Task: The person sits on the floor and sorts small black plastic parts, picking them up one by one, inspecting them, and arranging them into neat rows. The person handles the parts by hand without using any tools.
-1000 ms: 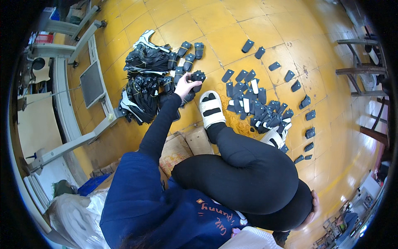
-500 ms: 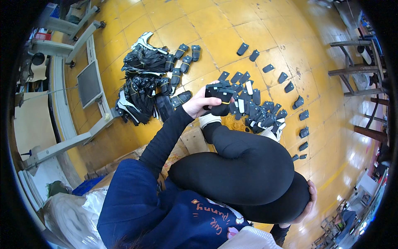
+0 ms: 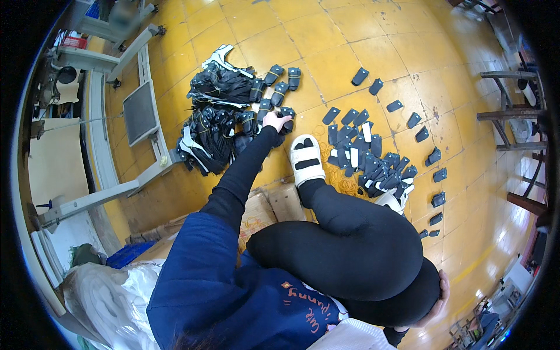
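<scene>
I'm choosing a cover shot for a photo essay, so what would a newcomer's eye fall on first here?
Probably the bright yellow tiled floor, with dark rounded pieces scattered across it right of centre. Left of the white sandal lies a heap of glossy black strips. At that heap's right edge, the left hand touches a small dark bundle.

Left hand [image 3: 276, 121]: conceals part of the gripped black bundle [image 3: 287, 114]. Below left of the grip: black piece [image 3: 241, 143], partly covered by the sleeve [image 3: 245, 166]. Below right: second white slipper [image 3: 395, 202], mostly hidden by the leg [image 3: 361, 224]; farther, right hand [image 3: 441, 300], partly hidden behind the knee [image 3: 427, 291]. Far right: wooden stand [image 3: 508, 115], cut off at the view's edge. Far upper left: blurred object [image 3: 123, 14], unidentifiable. Far lower right: items [image 3: 485, 321] too small to identify.
</scene>
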A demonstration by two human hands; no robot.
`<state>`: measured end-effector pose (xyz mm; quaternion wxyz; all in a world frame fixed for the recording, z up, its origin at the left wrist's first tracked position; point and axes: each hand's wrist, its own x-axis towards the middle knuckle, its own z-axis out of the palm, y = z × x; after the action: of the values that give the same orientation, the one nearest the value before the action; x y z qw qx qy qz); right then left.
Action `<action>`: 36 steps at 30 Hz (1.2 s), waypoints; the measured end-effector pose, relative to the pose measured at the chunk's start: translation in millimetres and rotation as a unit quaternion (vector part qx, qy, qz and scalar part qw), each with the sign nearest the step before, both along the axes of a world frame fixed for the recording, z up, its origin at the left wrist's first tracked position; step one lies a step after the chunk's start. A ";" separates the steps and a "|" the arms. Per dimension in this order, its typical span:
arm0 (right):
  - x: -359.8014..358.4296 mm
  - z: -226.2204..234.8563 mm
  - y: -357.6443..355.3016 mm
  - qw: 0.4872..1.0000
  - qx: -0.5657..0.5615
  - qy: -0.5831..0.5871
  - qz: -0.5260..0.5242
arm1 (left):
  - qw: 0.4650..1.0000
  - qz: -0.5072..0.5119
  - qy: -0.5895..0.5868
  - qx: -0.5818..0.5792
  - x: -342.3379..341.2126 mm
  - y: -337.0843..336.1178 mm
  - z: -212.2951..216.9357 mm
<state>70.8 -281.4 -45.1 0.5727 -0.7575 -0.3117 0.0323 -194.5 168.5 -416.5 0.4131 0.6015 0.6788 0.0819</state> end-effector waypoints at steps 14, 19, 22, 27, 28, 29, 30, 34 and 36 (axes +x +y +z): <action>9.5 -1.4 6.5 0.997 0.063 0.046 0.008 | 0.984 -0.008 0.116 0.137 23.8 68.1 8.5; -1.1 11.5 19.5 0.998 0.034 0.061 0.008 | 0.980 0.010 0.010 0.199 15.5 66.2 22.2; -9.4 24.0 30.6 0.998 -0.010 0.060 -0.001 | 0.978 0.013 -0.164 0.131 38.4 39.7 56.3; 3.8 63.7 58.9 0.973 -0.202 0.076 0.074 | 0.909 -0.084 -0.399 0.085 94.4 -22.9 184.9; 6.7 75.0 71.3 0.968 -0.216 0.096 0.089 | 0.898 -0.120 -0.415 0.084 107.2 -37.6 212.2; 7.7 79.8 77.4 0.972 -0.197 0.098 0.083 | 0.883 -0.158 -0.433 0.086 119.9 -52.9 254.2; 7.4 83.1 81.6 0.976 -0.177 0.101 0.075 | 0.874 -0.211 -0.425 0.103 127.9 -64.4 284.7; 18.0 103.6 118.2 0.980 -0.031 -0.088 0.178 | 0.725 -0.453 -0.453 0.254 159.0 -103.9 395.0; 15.1 116.4 143.3 0.970 -0.047 -0.096 0.220 | 0.669 -0.515 -0.453 0.287 169.6 -121.3 423.2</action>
<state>85.9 -138.2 71.3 0.4823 -0.6961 -0.5225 0.0991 -24.9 47.2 6.6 0.4529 0.8337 -0.0664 0.3090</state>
